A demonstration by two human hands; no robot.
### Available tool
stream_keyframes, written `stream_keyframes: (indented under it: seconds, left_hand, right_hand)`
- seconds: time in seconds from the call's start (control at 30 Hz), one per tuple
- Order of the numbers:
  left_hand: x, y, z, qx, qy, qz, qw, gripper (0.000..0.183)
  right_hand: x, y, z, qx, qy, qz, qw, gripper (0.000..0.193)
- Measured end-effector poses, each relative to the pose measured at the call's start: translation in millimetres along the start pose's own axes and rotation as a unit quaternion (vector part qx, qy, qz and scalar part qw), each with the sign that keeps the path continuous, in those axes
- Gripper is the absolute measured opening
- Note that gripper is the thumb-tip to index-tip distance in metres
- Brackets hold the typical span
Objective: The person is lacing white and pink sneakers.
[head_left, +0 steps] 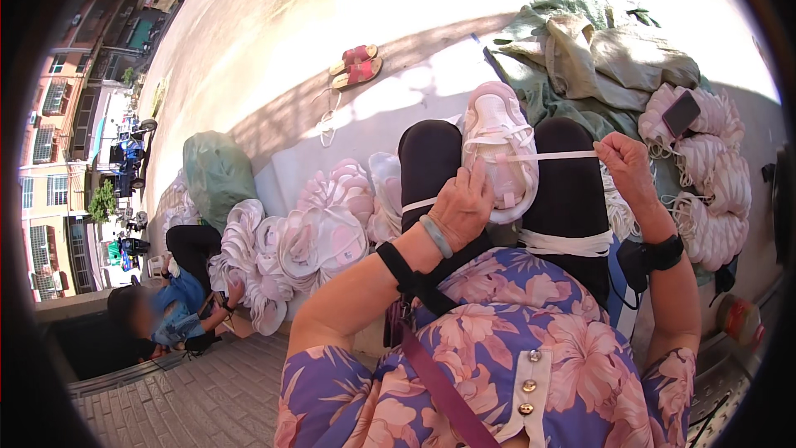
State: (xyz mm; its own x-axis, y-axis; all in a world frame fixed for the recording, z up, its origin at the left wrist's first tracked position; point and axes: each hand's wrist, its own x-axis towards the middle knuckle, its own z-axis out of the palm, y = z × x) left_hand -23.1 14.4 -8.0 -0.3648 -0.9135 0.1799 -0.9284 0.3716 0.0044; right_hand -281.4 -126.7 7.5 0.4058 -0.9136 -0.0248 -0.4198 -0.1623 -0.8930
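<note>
A pale pink and white sneaker [489,145] rests between my knees, its toe pointing away from me. My left hand [460,211] grips it near the ankle opening, fingers bent over the tongue and lacing. From the lacing a flat white shoelace [564,154] runs taut to the right. Its far end is pinched between the fingers of my right hand [628,166]. A bundle of white laces [565,243] is looped around my right thigh. What the left fingertips press on is partly hidden.
Piled pink-white shoe uppers [323,236] lie at left, more stacks [713,182] at right with a phone [681,114] on top. Green sacks [572,58] lie beyond my knees; a green bag [217,174] stands left. Red sandals [358,66] lie ahead. Another person [182,307] sits at left.
</note>
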Motion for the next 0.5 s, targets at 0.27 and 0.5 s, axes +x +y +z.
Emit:
stream_keyframes:
  seconds: [0.27, 0.5]
  left_hand:
    - [0, 2, -5, -0.026, 0.003, -0.014, 1.0, 0.033]
    - [3, 5, -8, -0.032, 0.009, -0.014, 0.999, 0.035]
  right_hand:
    - [-7, 22, -9, -0.086, 0.033, -0.041, 0.995, 0.021]
    - [-13, 50, -35, -0.087, 0.056, 0.001, 0.995, 0.023]
